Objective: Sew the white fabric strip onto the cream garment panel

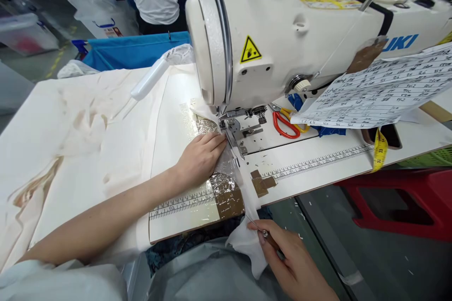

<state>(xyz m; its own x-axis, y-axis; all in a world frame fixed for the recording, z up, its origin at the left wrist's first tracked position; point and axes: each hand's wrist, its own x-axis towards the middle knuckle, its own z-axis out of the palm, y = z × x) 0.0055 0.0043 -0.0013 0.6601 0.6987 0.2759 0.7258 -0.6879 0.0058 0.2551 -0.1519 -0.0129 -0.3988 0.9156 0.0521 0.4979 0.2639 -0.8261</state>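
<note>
Your worktop (318, 169) is white, with a printed ruler strip (318, 162) along its front edge. On it stand the sewing machine (300, 42) and lie red-handled scissors (284, 124), a yellow measuring tape (379, 150), a printed paper sheet (381, 89), taped plastic film (212, 169), and stained white cloth (88, 127) spread at your left.

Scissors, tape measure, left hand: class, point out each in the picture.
scissors (284, 126), head view, on the red handle loop.
tape measure (380, 150), head view, on the hanging yellow end.
left hand (201, 157), head view, on its back.
</note>
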